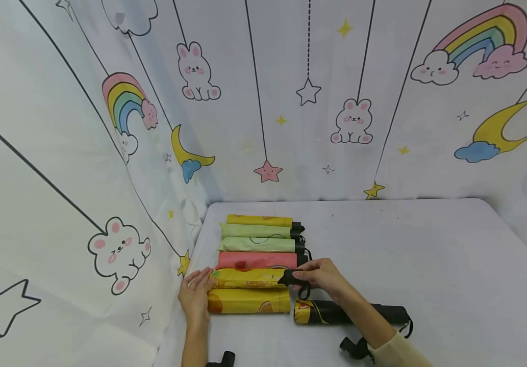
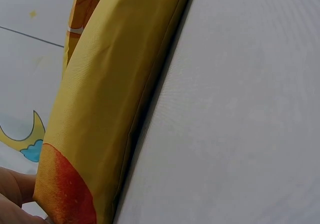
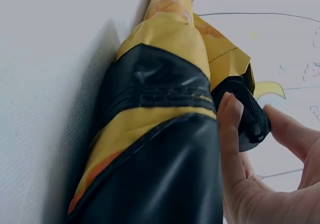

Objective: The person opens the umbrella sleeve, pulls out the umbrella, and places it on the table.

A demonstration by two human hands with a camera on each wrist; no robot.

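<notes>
- Left end: left hand (image 1: 195, 295) is touching the left tip of the held yellow umbrella (image 1: 249, 278); can't tell if it's pinching or only resting. It should probably be steadying lightly, not bunching cloth.
- Middle: held one is lying between the red umbrella (image 1: 258, 260) at its 12 and the front yellow umbrella (image 1: 245, 301) at its 6. Keeping it parallel to both seems best, so neighbours aren't getting rolled or shoved.
- Right end: right hand (image 1: 320, 278) is pinching the black end between thumb and fingers. Strap loop (image 1: 305, 291) is hanging toward 6; should likely be staying untrapped. Cloth is flaring near that end, so a gentle pinch is looking wiser than a hard pull.
- From left hand: held umbrella is stretching out between 2 and 3 o'clock.
- Row beyond, toward 12: red, two pale green umbrellas (image 1: 258, 244), back yellow umbrella (image 1: 259, 220), all lying roughly parallel on the counter (image 1: 428, 255).
- From right hand: held umbrella's body is pointing to 9.
- Far right: black-and-yellow umbrella (image 1: 332, 312) is lying between 4 and 5 o'clock from right hand, partly hiding behind the forearm.
</notes>
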